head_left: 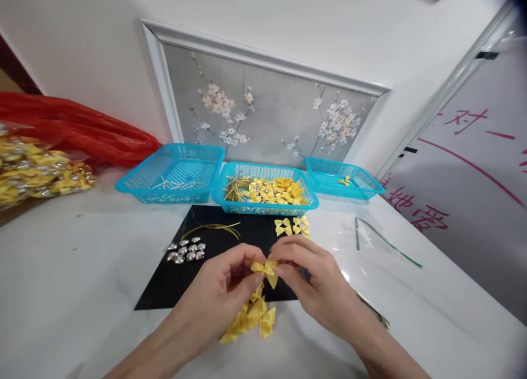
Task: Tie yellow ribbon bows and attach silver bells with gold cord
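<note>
Between my two hands, above the black mat (164, 288), a yellow ribbon bow (269, 276) is pinched. My left hand (230, 283) grips its left side with thumb and fingertips. On its right side the fingers of my right hand (310, 277) are closed. Below my hands lies a small heap of yellow bows (249, 318), partly hidden by my left hand. Silver heart-shaped beads (187, 251) are clustered on the left of the mat. Gold wire ties (220, 227) lie behind them. Several yellow bows (292, 225) sit at the mat's back right.
At the back stand three blue baskets: the left basket (135, 188) with white strands, the middle basket (263, 209) with gold ties and bows, the right basket (362, 189) with a bow. A filled bag (41, 170) is far left. A metal tool (373, 307) lies right.
</note>
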Motion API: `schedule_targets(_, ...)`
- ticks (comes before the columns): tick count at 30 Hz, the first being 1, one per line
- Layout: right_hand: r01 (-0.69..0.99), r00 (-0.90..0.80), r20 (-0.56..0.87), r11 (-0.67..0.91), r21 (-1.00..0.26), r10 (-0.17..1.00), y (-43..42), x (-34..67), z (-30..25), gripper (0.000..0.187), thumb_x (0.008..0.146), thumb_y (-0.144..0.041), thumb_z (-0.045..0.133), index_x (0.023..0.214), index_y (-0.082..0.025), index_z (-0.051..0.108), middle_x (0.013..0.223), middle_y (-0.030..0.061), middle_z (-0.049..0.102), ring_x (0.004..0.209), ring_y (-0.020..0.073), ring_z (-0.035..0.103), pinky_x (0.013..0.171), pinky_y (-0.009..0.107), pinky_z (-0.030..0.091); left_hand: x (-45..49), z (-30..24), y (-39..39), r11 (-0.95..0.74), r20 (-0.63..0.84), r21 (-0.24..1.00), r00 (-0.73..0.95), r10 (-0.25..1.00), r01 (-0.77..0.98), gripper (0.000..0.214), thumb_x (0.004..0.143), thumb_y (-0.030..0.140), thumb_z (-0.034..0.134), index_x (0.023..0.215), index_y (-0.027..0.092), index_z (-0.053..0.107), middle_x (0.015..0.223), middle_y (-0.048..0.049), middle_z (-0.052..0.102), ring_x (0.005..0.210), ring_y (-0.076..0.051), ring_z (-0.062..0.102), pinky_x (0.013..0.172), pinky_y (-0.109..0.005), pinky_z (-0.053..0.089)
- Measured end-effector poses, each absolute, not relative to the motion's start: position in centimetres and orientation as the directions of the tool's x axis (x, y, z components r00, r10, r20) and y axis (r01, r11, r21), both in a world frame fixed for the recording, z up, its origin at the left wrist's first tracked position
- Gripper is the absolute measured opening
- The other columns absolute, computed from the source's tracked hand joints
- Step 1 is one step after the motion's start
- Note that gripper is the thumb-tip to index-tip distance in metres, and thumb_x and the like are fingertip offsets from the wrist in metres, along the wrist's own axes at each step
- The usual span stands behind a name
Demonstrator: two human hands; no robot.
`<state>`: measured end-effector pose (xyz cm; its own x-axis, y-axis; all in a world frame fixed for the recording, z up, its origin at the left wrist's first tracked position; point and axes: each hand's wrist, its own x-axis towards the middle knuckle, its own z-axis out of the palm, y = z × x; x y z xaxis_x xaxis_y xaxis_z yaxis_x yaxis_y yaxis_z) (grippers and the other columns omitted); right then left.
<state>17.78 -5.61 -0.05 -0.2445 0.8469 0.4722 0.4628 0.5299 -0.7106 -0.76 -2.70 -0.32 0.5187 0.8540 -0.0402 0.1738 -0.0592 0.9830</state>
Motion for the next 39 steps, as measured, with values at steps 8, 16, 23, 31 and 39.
schedule_targets(8,0.588,-0.322,0.351,0.476,-0.654,0.879,-5.5,17.7,-0.6,0.019,0.09,-0.007,0.049,0.084,-0.021,0.061,0.083,-0.0001,0.061,0.075,0.0121,0.056,0.067,0.022,0.042,-0.6,-0.1,-2.7,-0.253,0.004,0.866,0.501,0.865,0.43,0.007,0.082,0.024,0.052,0.075,0.023,0.054,0.061,0.0048,0.053,0.057,-0.014,0.049,0.053,-0.023,0.037)
schedule_targets(16,0.626,-0.352,0.252,0.427,-0.653,0.901,-5.5,17.3,-0.8,0.019,0.089,-0.006,0.048,0.079,-0.02,0.057,0.078,-0.0017,0.057,0.071,0.0116,0.052,0.065,0.022,0.039,-0.4,-0.2,-2.4,-0.315,0.03,0.81,0.501,0.865,0.495,0.013,0.075,0.019,0.056,0.062,0.022,0.057,0.053,0.0064,0.054,0.052,-0.013,0.047,0.048,-0.021,0.032)
schedule_targets(23,0.517,-0.289,0.235,0.358,-0.778,0.928,-5.4,17.2,-1.1,0.019,0.082,-0.003,0.053,0.073,-0.019,0.054,0.074,-0.0034,0.056,0.069,0.0102,0.05,0.062,0.021,0.036,-0.6,-0.8,-2.4,-0.121,-0.101,0.915,0.509,0.855,0.385,0.01,0.077,0.024,0.058,0.068,0.021,0.057,0.058,0.0048,0.054,0.055,-0.013,0.049,0.05,-0.022,0.035)
schedule_targets(31,0.201,-0.233,0.058,0.106,-0.974,0.971,-5.3,17.2,-1.8,0.009,0.082,-0.02,0.055,0.075,-0.019,0.05,0.068,-0.0031,0.051,0.062,0.0108,0.046,0.057,0.022,0.036,-0.7,-0.1,-2.3,0.055,-0.174,0.969,0.507,0.844,0.241,0.013,0.075,0.027,0.065,0.069,0.018,0.058,0.061,0.0036,0.055,0.055,-0.012,0.049,0.051,-0.022,0.038)
schedule_targets(39,0.156,-0.201,0.042,0.074,-0.985,0.979,-5.4,16.9,-1.4,0.01,0.083,-0.023,0.055,0.075,-0.019,0.05,0.068,-0.0024,0.053,0.063,0.0118,0.048,0.058,0.024,0.036,-0.9,-0.5,-2.3,0.149,-0.193,0.981,0.537,0.821,0.125,0.02,0.079,0.033,0.065,0.07,0.019,0.055,0.063,0.0029,0.057,0.055,-0.01,0.049,0.052,-0.022,0.036)
